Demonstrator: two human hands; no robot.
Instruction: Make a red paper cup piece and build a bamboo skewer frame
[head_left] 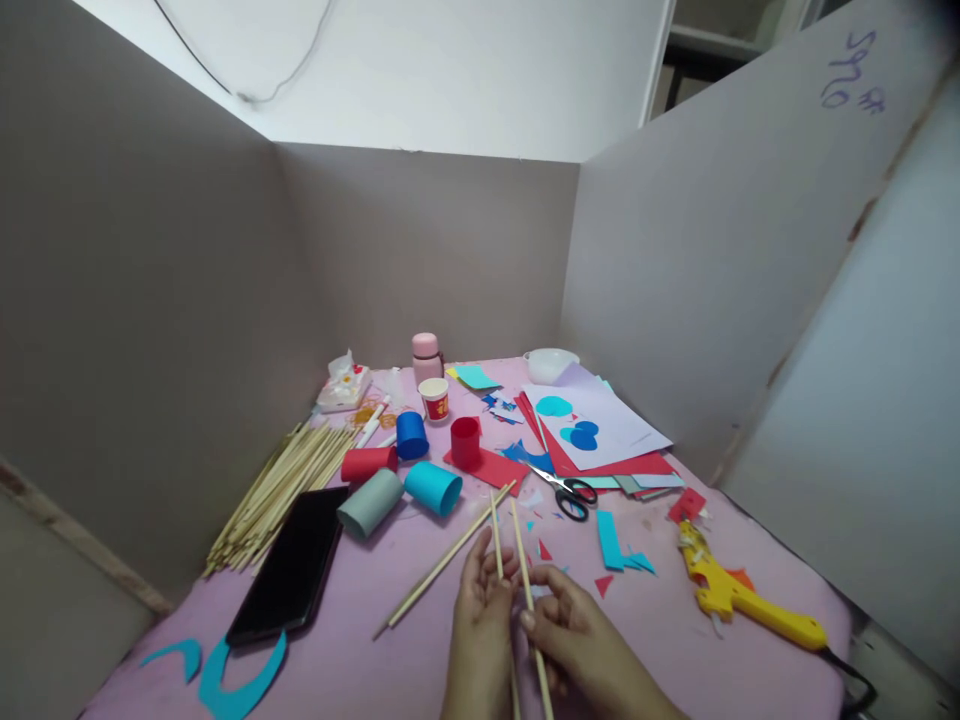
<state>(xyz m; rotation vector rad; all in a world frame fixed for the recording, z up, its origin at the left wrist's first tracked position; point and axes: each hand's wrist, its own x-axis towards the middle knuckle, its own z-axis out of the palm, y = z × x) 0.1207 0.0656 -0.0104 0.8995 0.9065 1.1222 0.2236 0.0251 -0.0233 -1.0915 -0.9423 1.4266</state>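
Note:
My left hand (480, 610) and my right hand (574, 630) meet low in the middle of the view over the pink table (360, 640). Each pinches a thin wooden stick: the left holds one stick (496, 540), the right holds another stick (523, 560), both pointing away from me. A third stick (442, 562) lies slanted on the table just left of my hands. Scraps of red and blue paper (611, 545) lie close to the right hand.
A bundle of sticks (277, 490) and a black phone (289, 565) lie at left. Paper tubes (401, 480), scissors (566, 490), coloured sheets (600, 430), a pink bottle (425, 358) and a yellow glue gun (742, 595) surround the middle. Grey partition walls enclose three sides.

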